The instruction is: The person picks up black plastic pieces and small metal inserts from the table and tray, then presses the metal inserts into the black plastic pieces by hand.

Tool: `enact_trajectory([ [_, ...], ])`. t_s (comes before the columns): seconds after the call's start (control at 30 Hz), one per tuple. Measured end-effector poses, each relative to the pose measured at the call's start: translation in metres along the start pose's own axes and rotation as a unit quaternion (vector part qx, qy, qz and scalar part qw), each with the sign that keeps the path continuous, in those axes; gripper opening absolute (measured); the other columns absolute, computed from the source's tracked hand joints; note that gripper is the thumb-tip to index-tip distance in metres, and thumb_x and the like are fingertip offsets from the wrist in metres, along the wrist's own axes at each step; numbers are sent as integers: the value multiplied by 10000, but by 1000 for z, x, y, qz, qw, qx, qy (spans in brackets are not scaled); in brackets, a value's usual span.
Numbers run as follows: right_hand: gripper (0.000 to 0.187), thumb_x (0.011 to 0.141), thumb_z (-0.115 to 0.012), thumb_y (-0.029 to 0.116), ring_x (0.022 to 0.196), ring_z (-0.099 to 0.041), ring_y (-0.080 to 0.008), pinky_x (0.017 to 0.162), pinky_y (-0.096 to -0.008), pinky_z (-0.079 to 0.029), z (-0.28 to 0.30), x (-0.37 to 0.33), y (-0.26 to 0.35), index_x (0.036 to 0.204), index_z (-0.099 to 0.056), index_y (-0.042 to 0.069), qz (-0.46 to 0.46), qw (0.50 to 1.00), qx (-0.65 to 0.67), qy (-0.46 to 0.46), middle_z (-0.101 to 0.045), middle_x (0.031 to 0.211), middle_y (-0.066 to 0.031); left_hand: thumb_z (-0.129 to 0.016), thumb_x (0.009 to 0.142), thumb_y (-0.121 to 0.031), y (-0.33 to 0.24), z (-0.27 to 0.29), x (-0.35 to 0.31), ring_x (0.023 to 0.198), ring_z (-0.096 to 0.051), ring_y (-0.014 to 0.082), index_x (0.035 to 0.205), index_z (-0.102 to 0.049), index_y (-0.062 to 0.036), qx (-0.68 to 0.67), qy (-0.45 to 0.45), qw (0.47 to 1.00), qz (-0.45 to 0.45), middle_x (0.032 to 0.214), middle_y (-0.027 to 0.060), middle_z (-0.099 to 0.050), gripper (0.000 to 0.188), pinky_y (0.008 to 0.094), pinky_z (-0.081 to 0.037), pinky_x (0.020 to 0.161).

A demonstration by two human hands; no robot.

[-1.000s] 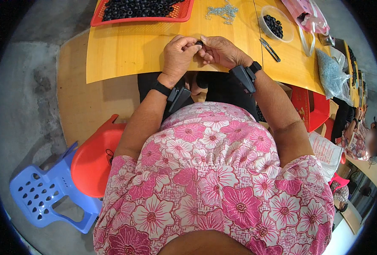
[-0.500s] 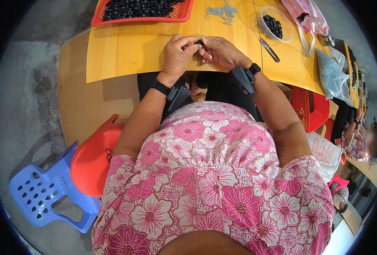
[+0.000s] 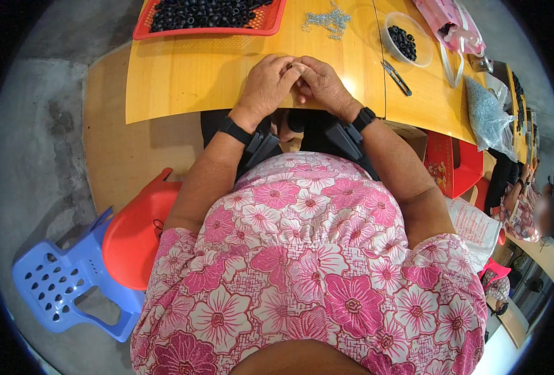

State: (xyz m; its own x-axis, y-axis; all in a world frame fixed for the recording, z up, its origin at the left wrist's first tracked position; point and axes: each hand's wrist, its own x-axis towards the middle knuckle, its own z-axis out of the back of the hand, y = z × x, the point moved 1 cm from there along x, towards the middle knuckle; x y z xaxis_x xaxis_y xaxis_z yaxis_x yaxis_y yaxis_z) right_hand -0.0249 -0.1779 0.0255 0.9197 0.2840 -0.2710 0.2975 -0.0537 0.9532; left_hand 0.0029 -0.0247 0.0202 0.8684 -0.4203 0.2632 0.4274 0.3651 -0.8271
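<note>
My left hand (image 3: 267, 86) and my right hand (image 3: 328, 89) meet above the near part of the yellow table (image 3: 189, 81). Both are closed, with thumbs and fingertips pinched together around a small black part that the fingers now almost wholly cover. Beyond them, a red basket (image 3: 271, 26) holds many black ring-shaped parts (image 3: 202, 14). A loose pile of small, clear bluish pieces (image 3: 328, 22) lies straight ahead. To the right stands a round clear tub (image 3: 428, 55) with black rings (image 3: 402, 44) inside.
A utility knife (image 3: 396, 78) lies right of my hands. Farther right are a pink bag (image 3: 449, 25) and a plastic bag of bluish pieces (image 3: 486, 112). Red (image 3: 130, 231) and blue (image 3: 52, 281) plastic stools stand at lower left. Another person (image 3: 519, 209) sits at far right.
My right hand has turned inward and come closer against the left. The black part, visible between the fingertips before, is now mostly covered.
</note>
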Motion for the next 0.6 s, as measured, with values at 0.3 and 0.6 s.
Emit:
enact_trajectory([
  [0.3,272,971,-439,250,565,-544,-126,504,-255,-493,-5,0,-1,974,-528,-8,33,998,-55,-22,-561,707,-60,-529,915,-291,4,0,-3,638,-534,118,1051,-601,38,-124,41,989,74,747,47,-582,363,238,-447,582],
  [0.6,283,973,-430,252,592,-566,-122,524,-265,-510,-7,0,-3,976,-537,-10,22,997,-58,-42,-578,731,-60,-543,908,-269,7,-6,-6,571,-477,75,1050,-607,36,-136,8,987,82,729,23,-564,342,213,-416,520],
])
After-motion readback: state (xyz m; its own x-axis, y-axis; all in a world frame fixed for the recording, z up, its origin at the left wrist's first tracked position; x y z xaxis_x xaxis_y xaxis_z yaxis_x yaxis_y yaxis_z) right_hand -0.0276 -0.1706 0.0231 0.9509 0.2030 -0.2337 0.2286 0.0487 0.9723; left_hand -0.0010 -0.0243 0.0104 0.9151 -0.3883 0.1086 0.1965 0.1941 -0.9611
